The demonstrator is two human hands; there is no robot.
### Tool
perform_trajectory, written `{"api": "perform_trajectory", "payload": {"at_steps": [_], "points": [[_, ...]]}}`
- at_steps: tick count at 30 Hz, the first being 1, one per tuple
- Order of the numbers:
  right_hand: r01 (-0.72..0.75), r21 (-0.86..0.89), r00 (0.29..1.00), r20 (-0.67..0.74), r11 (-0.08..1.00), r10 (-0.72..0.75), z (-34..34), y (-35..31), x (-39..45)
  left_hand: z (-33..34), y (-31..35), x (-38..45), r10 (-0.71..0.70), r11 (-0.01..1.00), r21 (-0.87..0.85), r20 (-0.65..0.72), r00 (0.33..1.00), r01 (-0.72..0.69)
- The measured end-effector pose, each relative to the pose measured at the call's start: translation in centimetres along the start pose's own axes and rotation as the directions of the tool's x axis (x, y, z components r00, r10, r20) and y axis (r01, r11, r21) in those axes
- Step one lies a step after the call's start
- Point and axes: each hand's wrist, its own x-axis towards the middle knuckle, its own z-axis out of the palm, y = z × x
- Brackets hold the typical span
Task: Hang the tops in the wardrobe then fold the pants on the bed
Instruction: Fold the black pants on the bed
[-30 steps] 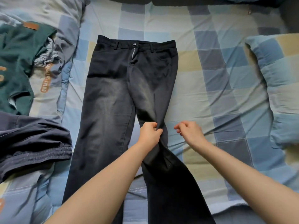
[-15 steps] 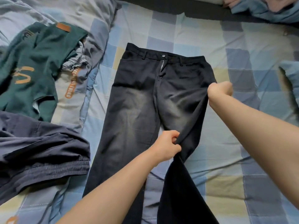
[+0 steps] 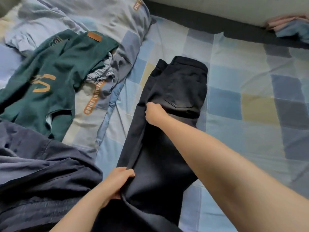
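Observation:
The black pants lie on the checked bed sheet, folded lengthwise so one leg covers the other and a back pocket faces up. My left hand grips the left edge of the legs near the knee. Further up, my right hand is closed on the fabric at the left edge, just below the seat. The lower legs run out of view at the bottom.
A dark navy garment lies bunched at the left. Behind it a green garment with orange lettering rests on a rumpled duvet. A pink and blue pile sits at the far right by the wall.
The right leg has been carried over onto the left one, so the pants went from spread flat to folded in half. Both hands moved left with the fabric; the camera shifted right.

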Motion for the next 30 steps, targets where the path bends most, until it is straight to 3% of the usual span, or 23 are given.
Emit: {"api": "perform_trajectory", "payload": {"at_steps": [2,6,9,12,16,19,22,24,25,27,29,30], "points": [[0.057,-0.023,0.998,0.012,0.998,-0.056,1.3,0.1,1.1,-0.3,0.2,1.9,0.123,0.992,0.043,-0.044,0.991,-0.121],[0.315,0.018,0.930,-0.205,0.949,-0.305,1.8,0.2,-0.2,0.8,3.8,4.3,0.306,0.938,-0.112,-0.171,0.937,-0.327],[0.452,0.067,0.873,-0.237,0.889,-0.426,1.8,-0.4,-1.7,1.0,6.2,5.7,0.403,0.907,0.001,-0.285,0.870,-0.420],[0.350,0.070,0.933,-0.116,0.934,-0.340,0.6,-0.1,-0.9,0.7,6.3,6.1,0.430,0.903,0.162,-0.345,0.834,-0.398],[0.196,-0.048,0.946,-0.255,0.979,-0.202,-2.5,1.6,2.0,-0.8,4.1,5.7,0.363,0.932,0.150,-0.340,0.868,-0.331],[0.144,-0.258,0.982,-0.083,0.955,-0.171,-4.2,3.0,3.6,-1.8,3.5,5.6,0.377,0.926,0.171,-0.334,0.864,-0.338],[0.152,-0.320,0.988,0.040,0.935,-0.146,-4.7,2.9,5.0,-2.2,3.3,6.0,0.408,0.908,0.256,-0.369,0.835,-0.331],[0.182,-0.257,0.981,0.112,0.949,-0.157,-4.2,2.9,5.4,-2.5,3.4,6.1,0.441,0.892,0.318,-0.448,0.778,-0.322],[0.194,-0.132,0.978,0.096,0.972,-0.183,-3.7,3.3,5.1,-2.7,3.3,6.2,0.445,0.891,0.323,-0.478,0.757,-0.319],[0.185,0.192,0.976,-0.147,0.964,-0.158,-2.8,5.4,3.7,-3.0,3.1,6.3,0.416,0.908,0.270,-0.484,0.770,-0.320],[0.154,0.340,0.858,-0.512,0.928,0.045,-1.9,8.6,1.3,-3.2,2.6,6.2,0.357,0.934,0.197,-0.457,0.815,-0.298],[0.111,0.361,0.778,-0.611,0.926,0.145,-1.2,10.5,-0.2,-3.2,2.3,5.9,0.342,0.940,0.172,-0.448,0.826,-0.295]]}}
